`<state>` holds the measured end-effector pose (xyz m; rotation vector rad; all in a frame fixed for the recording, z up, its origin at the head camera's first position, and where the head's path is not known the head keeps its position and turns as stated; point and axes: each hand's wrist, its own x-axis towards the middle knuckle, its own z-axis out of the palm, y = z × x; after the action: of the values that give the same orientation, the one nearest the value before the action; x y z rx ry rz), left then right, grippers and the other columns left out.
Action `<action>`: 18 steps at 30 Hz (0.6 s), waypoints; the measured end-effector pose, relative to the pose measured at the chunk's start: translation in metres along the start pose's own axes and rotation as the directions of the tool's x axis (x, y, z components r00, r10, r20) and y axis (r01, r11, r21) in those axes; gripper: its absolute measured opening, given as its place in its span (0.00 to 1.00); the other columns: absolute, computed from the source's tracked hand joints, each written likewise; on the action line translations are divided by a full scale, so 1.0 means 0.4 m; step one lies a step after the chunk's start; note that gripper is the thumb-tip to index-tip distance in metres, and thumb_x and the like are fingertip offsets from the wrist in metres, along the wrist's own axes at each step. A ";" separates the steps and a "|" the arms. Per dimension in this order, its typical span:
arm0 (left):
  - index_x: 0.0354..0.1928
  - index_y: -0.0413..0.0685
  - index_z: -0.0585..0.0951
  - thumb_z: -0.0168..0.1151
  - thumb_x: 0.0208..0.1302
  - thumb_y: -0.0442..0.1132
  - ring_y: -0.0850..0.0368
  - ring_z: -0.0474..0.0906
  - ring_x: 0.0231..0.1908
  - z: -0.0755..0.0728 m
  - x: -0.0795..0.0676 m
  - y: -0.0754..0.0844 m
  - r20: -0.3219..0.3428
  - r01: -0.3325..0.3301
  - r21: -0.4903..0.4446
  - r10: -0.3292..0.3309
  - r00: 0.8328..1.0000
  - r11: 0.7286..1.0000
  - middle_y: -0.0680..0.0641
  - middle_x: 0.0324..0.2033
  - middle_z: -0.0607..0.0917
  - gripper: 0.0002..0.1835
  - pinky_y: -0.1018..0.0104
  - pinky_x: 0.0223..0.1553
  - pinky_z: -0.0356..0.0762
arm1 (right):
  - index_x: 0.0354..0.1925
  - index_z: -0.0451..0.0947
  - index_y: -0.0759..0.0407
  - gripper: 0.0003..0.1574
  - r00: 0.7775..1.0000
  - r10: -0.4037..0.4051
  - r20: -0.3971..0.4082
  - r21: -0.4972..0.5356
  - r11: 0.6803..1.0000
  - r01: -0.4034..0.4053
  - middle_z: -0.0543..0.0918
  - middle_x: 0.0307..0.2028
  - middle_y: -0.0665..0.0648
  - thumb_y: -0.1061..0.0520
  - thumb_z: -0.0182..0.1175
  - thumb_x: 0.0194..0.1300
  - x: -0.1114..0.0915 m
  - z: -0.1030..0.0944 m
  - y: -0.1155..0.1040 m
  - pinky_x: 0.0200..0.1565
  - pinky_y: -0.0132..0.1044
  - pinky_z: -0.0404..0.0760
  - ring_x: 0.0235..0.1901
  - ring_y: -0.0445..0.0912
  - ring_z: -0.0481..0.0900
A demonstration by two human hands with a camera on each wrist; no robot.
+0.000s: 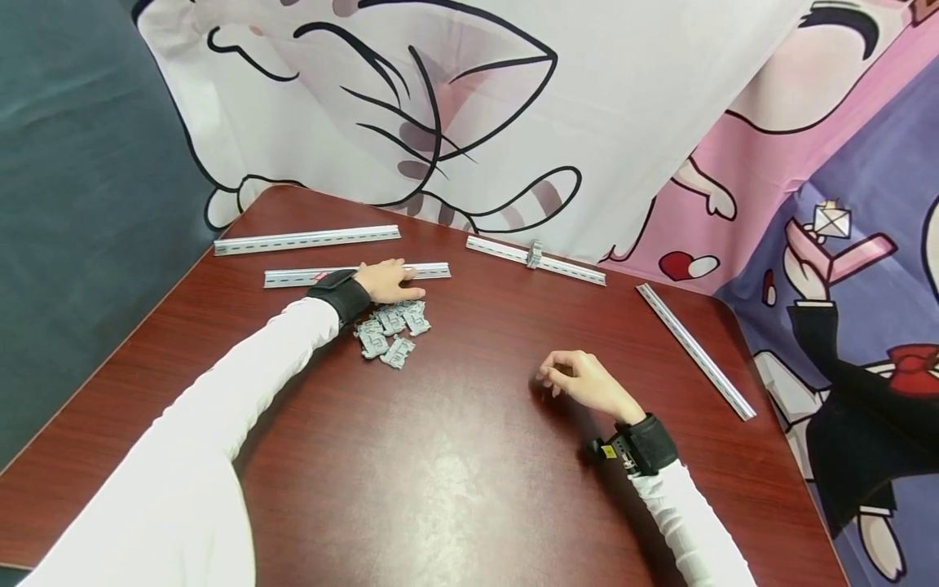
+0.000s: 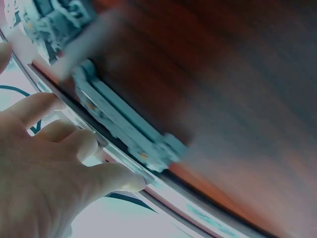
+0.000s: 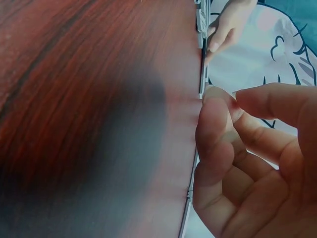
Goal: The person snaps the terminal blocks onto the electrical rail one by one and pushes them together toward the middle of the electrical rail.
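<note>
My left hand (image 1: 386, 282) reaches over a slotted metal DIN rail (image 1: 433, 271), its fingers spread across the rail and the thumb apart. Just below it lies a pile of grey terminal blocks (image 1: 374, 342). In the left wrist view the fingertips of that hand (image 2: 54, 168) line up with the rail (image 2: 198, 213), and a terminal block (image 2: 126, 119) lies close by; whether they press on the rail is unclear. My right hand (image 1: 583, 380) hovers above the table at right of centre, fingers loosely curled. Nothing shows between its fingers in the right wrist view (image 3: 257, 153).
Another rail (image 1: 308, 240) lies at the back left. A rail (image 1: 568, 267) at the back bears a small grey block cluster (image 1: 535, 254). One more rail (image 1: 693, 350) slants along the right side of the brown table (image 1: 440, 424). Printed fabric (image 1: 623, 98) hangs behind.
</note>
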<state>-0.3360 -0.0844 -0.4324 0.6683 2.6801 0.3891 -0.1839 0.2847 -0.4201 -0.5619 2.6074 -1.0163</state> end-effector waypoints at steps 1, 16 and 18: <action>0.70 0.40 0.63 0.49 0.69 0.57 0.33 0.52 0.72 -0.001 0.004 0.007 0.008 -0.004 0.001 0.004 1.000 1.000 0.28 0.70 0.57 0.36 0.23 0.61 0.48 | 0.36 0.82 0.56 0.08 1.000 0.000 0.000 -0.001 1.000 0.000 0.85 0.29 0.56 0.57 0.56 0.69 -0.002 0.000 0.001 0.35 0.31 0.78 0.26 0.49 0.83; 0.67 0.41 0.67 0.50 0.68 0.58 0.34 0.59 0.68 0.005 0.070 0.094 0.037 -0.045 0.055 0.043 0.998 0.997 0.29 0.67 0.64 0.34 0.22 0.57 0.54 | 0.38 0.81 0.57 0.09 1.000 0.024 0.020 -0.008 1.000 -0.024 0.85 0.30 0.56 0.57 0.54 0.70 -0.026 -0.001 0.010 0.34 0.31 0.79 0.27 0.48 0.83; 0.68 0.41 0.67 0.50 0.68 0.58 0.34 0.57 0.70 0.006 0.079 0.105 0.047 -0.042 0.049 0.040 0.998 0.998 0.29 0.69 0.61 0.35 0.22 0.58 0.52 | 0.38 0.81 0.59 0.10 0.999 0.029 0.022 -0.004 1.000 -0.029 0.85 0.30 0.58 0.58 0.54 0.71 -0.028 0.000 0.011 0.34 0.30 0.78 0.27 0.51 0.83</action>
<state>-0.3445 -0.0324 -0.4284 0.7388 2.6440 0.3141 -0.1752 0.2929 -0.4218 -0.5320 2.5911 -0.9914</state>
